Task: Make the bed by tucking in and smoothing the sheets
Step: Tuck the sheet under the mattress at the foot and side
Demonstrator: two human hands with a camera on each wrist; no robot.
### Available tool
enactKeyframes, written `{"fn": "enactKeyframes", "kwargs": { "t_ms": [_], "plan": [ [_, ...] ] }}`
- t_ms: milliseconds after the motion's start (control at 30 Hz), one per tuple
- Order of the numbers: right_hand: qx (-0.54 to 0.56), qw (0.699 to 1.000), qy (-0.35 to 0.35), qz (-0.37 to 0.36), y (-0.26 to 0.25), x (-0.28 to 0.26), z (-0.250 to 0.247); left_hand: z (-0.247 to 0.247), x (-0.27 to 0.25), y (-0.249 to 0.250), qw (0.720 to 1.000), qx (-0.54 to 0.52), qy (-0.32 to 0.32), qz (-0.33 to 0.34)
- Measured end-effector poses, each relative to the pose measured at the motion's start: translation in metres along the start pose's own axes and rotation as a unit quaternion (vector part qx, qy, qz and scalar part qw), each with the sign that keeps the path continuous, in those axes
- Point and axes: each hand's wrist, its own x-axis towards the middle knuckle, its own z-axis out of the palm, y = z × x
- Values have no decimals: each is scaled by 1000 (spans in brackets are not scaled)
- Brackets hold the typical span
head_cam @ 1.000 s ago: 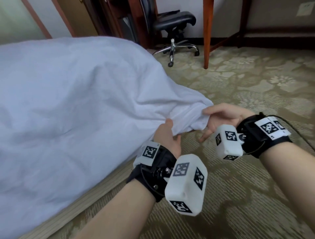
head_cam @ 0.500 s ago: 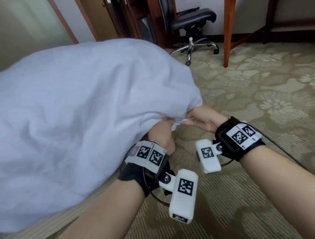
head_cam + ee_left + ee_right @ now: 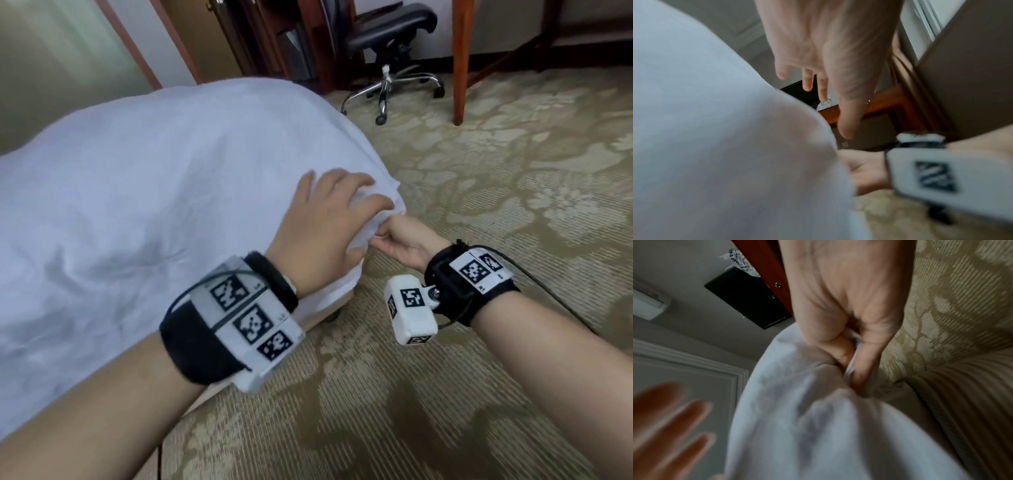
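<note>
Head view: the left half of the scene is filled by the bed, covered by a white sheet that is rumpled and creased across its top. The sheet's near-right corner is seen hanging over the bed's edge, above a patterned beige carpet. At far centre a black office chair on a chrome wheeled base is noted, with a red-brown wooden table leg just right of it and dark wooden furniture to its left.

The left hand is held over the sheet's corner, fingers spread and nearly straight, palm down; contact with the cloth cannot be confirmed, since in the left wrist view the fingers appear blurred and apart from the fabric. Nothing is gripped by it.

The right hand is positioned just right of the corner, at the bed's edge. In the right wrist view, a bunched fold of sheet is shown pinched between thumb and curled fingers.

Marker-tagged black wristbands are worn on both wrists.
</note>
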Motion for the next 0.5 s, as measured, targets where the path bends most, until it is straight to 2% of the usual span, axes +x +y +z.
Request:
{"fn": "enactKeyframes", "kwargs": {
  "t_ms": [67,100,300,367,467,500],
  "plan": [
    [45,997,-47,-29,2,0,3,3,9,-12,989,100,-85,-72],
    [64,996,-54,-43,3,2,6,7,11,-16,983,104,-106,-110],
    [125,986,-75,-87,-3,11,20,18,14,-13,976,118,-24,-183],
    [132,982,-107,-85,-5,7,21,13,16,-20,981,95,36,-164],
    [94,982,-156,-55,-8,1,22,-9,12,-33,989,-12,59,-137],
    [91,979,-175,-50,-9,-2,24,-16,6,-38,991,-19,90,-100]
  ]
}}
